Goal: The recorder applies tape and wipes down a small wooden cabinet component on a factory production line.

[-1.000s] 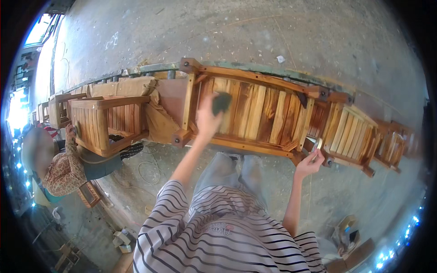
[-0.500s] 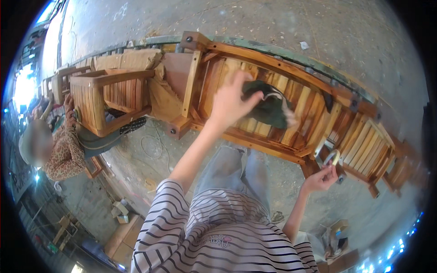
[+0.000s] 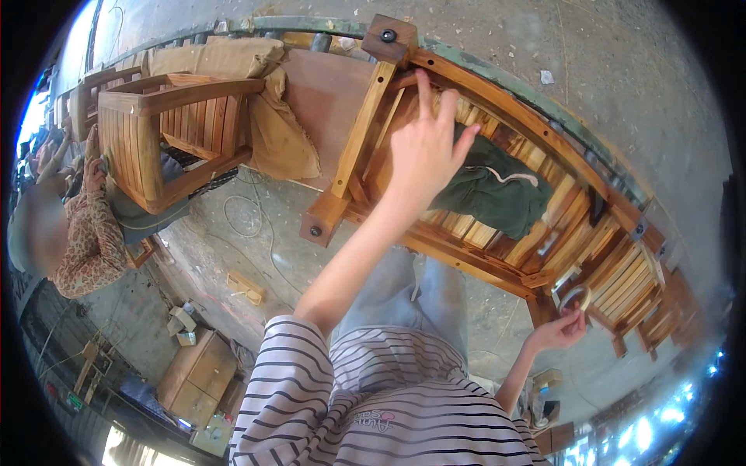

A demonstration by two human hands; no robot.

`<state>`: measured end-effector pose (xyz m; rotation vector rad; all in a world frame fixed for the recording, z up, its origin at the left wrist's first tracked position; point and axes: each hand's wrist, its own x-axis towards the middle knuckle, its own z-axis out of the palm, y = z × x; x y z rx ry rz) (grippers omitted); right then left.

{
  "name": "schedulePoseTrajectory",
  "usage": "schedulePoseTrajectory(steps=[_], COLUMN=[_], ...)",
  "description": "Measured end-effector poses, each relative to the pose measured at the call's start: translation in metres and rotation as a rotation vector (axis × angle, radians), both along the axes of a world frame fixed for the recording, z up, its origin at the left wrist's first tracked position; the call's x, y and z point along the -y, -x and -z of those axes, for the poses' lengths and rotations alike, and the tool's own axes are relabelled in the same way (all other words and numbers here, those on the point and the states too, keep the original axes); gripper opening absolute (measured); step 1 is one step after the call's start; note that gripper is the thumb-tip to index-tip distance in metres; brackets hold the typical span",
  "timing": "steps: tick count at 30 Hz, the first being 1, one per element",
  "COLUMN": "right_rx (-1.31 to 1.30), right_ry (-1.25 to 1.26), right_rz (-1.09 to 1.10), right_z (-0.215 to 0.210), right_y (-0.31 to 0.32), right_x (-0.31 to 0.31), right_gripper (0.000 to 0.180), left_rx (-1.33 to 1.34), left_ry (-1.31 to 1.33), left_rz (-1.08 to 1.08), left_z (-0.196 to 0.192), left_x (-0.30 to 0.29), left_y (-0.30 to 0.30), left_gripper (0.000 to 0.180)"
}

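My left hand (image 3: 423, 151) is raised over a slatted wooden bench (image 3: 497, 233) lying on its side, fingers spread and holding nothing. A dark green cloth (image 3: 497, 194) lies on the slats just right of that hand, not touching it. My right hand (image 3: 561, 328) is low at the right, by the bench's lower rail, with its fingers pinched on a small roll of tape (image 3: 576, 299). My striped shirt and grey trousers fill the lower middle.
A wooden armchair (image 3: 159, 140) stands at the left with tan sacking (image 3: 272, 116) draped beside it. Another person (image 3: 74, 233) in a patterned top sits at the far left. Cardboard boxes (image 3: 198, 377) and a wood block (image 3: 245, 286) lie on the concrete floor.
My left hand let go of the green cloth, which now rests on the slats, and lifted off with fingers spread. The view has moved closer to the bench.
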<state>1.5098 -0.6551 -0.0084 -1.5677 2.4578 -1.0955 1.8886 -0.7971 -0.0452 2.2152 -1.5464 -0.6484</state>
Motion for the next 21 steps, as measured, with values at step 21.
schedulePoseTrajectory(steps=[21], right_rx=[0.025], right_ry=[-0.046], right_rz=[0.064], right_z=[-0.002], right_y=[-0.004], right_x=[0.002], right_gripper=[0.013], left_rx=[-0.113], left_ry=[0.011], left_rz=[0.206], left_z=[0.002], left_x=[-0.043], left_y=[0.036], left_gripper=[0.066])
